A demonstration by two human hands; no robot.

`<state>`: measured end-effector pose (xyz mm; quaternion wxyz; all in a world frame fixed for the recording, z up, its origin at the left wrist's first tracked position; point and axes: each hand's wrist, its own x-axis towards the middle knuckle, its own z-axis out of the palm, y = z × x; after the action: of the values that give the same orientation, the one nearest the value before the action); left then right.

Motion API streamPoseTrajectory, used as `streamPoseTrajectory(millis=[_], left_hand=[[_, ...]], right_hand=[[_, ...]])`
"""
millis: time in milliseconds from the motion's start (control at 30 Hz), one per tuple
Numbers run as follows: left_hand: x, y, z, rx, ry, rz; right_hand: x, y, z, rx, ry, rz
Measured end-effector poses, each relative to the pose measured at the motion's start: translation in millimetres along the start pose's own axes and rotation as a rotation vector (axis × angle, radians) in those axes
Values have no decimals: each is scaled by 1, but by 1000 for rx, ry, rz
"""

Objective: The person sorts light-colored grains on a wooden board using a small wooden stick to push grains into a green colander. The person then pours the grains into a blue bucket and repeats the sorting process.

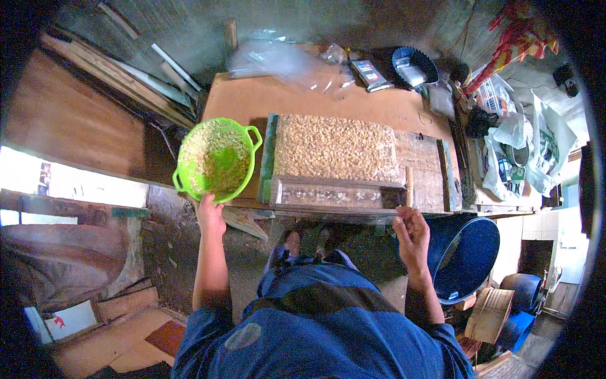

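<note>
My left hand grips the near rim of a lime-green plastic basin with two loop handles. Pale crumbs coat part of its inside, and its green bottom shows through. To its right lies a rectangular slab of small tan pieces, nuts or puffed grain, on a wooden board with raised end strips. Clear plastic seems to line the slab's near side. My right hand is at the table's front edge, fingers curled. A light wooden stick reaches up from its fingertips; whether it is held is unclear.
Behind the slab, the brown tabletop bears clear plastic sheeting, a packet and a dark fluted tray. Plastic bags crowd the right side. A large blue barrel stands below the table. Planks lean at left.
</note>
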<state>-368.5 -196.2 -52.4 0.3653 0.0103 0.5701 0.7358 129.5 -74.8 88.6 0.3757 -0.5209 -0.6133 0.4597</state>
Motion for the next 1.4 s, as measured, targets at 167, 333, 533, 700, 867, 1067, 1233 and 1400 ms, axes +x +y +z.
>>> streamPoseTrajectory(millis=[167,333,533,700,867,1067,1233,1400], left_hand=[[-107,63,32,66,-98,102],[-164,59,38,244,-344,-78],[-193,53,62,138,-598,-317],[-185,25,52,49,-605,-241],[-196,37,70,24,-541,-354],[-196,33,70,188,-658,-81],[-193,37,71,307,-592,-170],[-184,31,55,432,-634,-67]], right_hand=[[-19,-26,52,6,-203,-36],[-12,-63,97,-196,-358,-423],[-24,-18,105,146,-314,-426],[-42,-16,97,260,-229,-216],[-55,-19,106,336,-108,-43],[-53,-14,106,282,-119,-75],[-51,-29,109,298,-112,-29],[-47,-27,110,318,-148,82]])
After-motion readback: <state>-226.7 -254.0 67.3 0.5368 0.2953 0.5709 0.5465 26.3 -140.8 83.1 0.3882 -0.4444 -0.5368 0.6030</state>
